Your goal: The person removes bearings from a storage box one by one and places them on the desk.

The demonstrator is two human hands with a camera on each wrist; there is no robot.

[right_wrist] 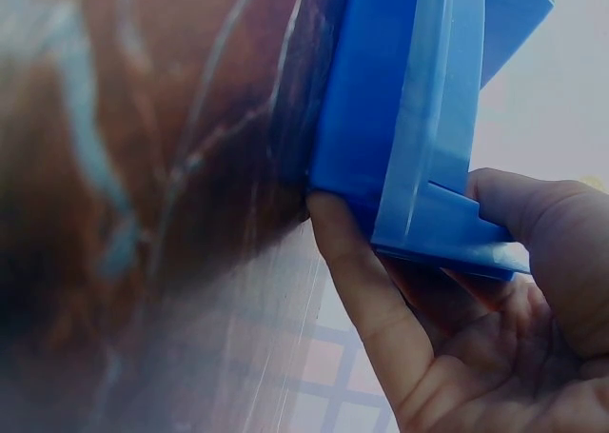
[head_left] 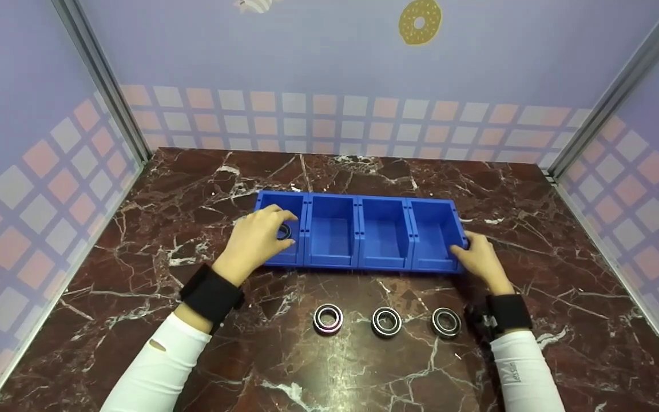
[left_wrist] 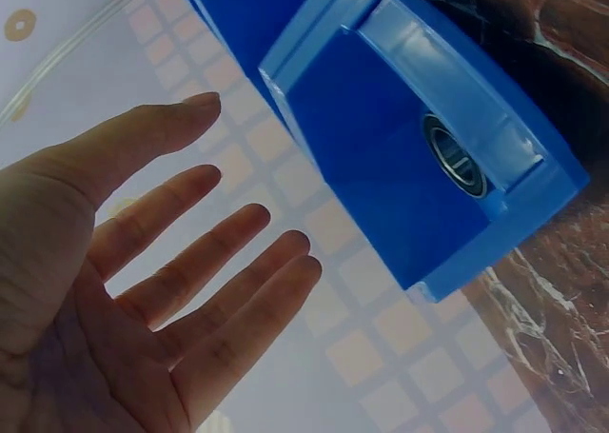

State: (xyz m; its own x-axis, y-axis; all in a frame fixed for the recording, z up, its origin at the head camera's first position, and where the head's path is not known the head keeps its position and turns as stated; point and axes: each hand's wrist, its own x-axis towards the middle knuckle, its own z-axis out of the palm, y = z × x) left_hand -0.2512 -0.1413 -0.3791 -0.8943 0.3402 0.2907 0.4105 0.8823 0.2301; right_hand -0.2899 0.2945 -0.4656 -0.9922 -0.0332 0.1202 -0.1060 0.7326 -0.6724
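A row of several joined blue storage bins (head_left: 329, 262) stands on the table. Over its leftmost compartment is my left hand (head_left: 258, 232), fingers spread and holding nothing, as the left wrist view also shows. A ball bearing (left_wrist: 473, 184) lies in that compartment against the front wall; in the head view the hand partly covers it. My right hand (head_left: 479, 258) grips the side wall of the rightmost bin (right_wrist: 428, 119), thumb inside and fingers outside. Three more bearings lie in front of the row: a left one (head_left: 328, 330), a middle one (head_left: 386, 332) and a right one (head_left: 447, 333).
The dark red marbled table (head_left: 192, 355) carries everything. Patterned panels close in the back (head_left: 335, 68) and both sides, with metal posts (head_left: 100, 74) at the corners. The other bin compartments show bare blue floors.
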